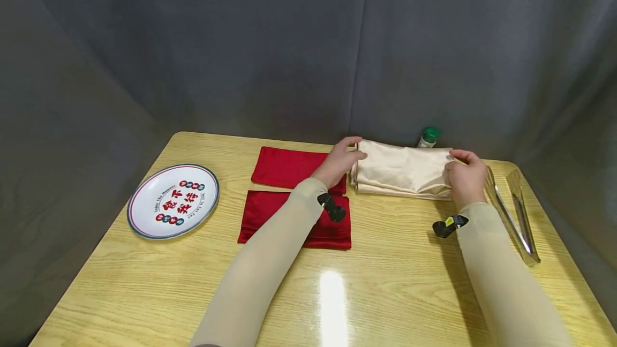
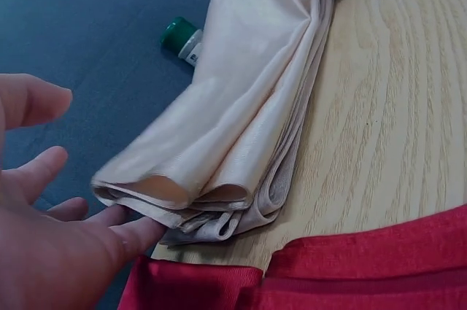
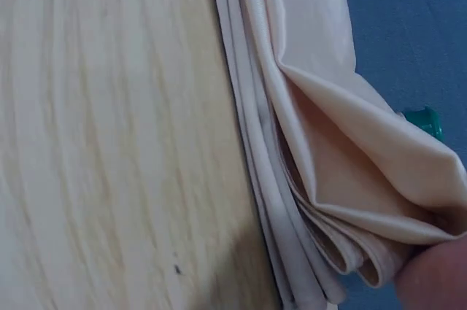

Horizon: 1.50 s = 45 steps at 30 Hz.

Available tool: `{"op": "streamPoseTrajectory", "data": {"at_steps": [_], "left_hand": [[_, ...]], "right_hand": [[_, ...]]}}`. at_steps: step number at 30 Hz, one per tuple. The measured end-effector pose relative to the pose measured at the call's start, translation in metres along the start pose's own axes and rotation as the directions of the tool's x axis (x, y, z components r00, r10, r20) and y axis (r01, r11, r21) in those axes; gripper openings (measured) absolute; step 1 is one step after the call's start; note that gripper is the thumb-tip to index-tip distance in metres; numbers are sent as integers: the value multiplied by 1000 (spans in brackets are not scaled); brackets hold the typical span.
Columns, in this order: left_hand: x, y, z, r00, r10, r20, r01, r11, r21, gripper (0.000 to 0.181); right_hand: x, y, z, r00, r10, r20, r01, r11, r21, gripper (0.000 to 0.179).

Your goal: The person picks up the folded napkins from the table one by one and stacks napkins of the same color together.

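A folded beige satin cloth (image 1: 405,167) lies in several layers at the back of the table, right of the red cloths. At its left end is my left hand (image 1: 337,164). The left wrist view shows this hand's fingers (image 2: 135,235) loosely extended under the layered edge, with the thumb apart from the cloth. My right hand (image 1: 467,180) pinches the upper layers at the right end. In the right wrist view the top layer rises in a loose fold toward a fingertip (image 3: 438,277); the other fingers there are out of frame.
Two folded red cloths (image 1: 289,167) lie under and beside the left forearm. A white plate (image 1: 173,202) with red lettering sits at the left. Metal tongs (image 1: 518,218) rest right of the right hand. A green-capped bottle (image 1: 429,136) stands behind the beige cloth, before a grey curtain.
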<state>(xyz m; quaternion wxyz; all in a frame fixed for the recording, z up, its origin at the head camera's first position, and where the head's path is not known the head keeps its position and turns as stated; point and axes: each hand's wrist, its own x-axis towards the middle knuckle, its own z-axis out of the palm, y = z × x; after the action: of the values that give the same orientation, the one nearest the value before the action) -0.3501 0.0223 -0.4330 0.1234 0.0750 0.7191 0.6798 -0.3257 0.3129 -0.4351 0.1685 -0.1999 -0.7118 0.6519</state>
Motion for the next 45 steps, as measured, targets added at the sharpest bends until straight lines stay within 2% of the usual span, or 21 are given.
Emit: {"op": "streamPoseTrajectory", "data": {"at_steps": [5, 10, 16, 25, 28, 33, 36, 39, 41, 45], "left_hand": [[-5, 0, -6, 1000, 19, 22, -18, 998, -60, 50], [-14, 2, -13, 999, 29, 38, -26, 995, -91, 50], [-29, 3, -25, 998, 21, 54, -17, 998, -58, 48], [-50, 8, -45, 997, 38, 72, -37, 999, -6, 48], [-59, 8, -55, 996, 45, 83, -46, 999, 13, 49], [-77, 5, -76, 997, 52, 61, -54, 998, 34, 49], [-87, 2, -89, 997, 64, 45, -66, 997, 45, 49], [-96, -1, -103, 997, 75, 35, -76, 995, 57, 48], [-102, -2, -113, 997, 75, 24, -77, 995, 68, 49], [-115, -2, -136, 997, 75, -7, -74, 994, 78, 50]], "right_hand": [[0, 2, 2, 1000, 17, 3, -17, 1000, 14, 33], [1, 6, -5, 1000, -16, 27, 17, 998, -67, 37], [1, 12, -22, 997, -18, 76, 31, 984, -174, 35], [-14, 2, -47, 997, 47, 63, -44, 998, -45, 28], [-21, -2, -47, 997, 9, 72, 1, 991, -137, 28], [-32, -7, -39, 990, -85, 115, 114, 955, -274, 24], [-42, -13, -32, 978, -140, 154, 180, 940, -289, 18], [-55, -18, -24, 955, -183, 234, 248, 926, -286, 13], [-64, -20, -17, 932, -201, 301, 285, 920, -268, 13], [-82, -21, 0, 874, -197, 443, 322, 919, -227, 21]]}}
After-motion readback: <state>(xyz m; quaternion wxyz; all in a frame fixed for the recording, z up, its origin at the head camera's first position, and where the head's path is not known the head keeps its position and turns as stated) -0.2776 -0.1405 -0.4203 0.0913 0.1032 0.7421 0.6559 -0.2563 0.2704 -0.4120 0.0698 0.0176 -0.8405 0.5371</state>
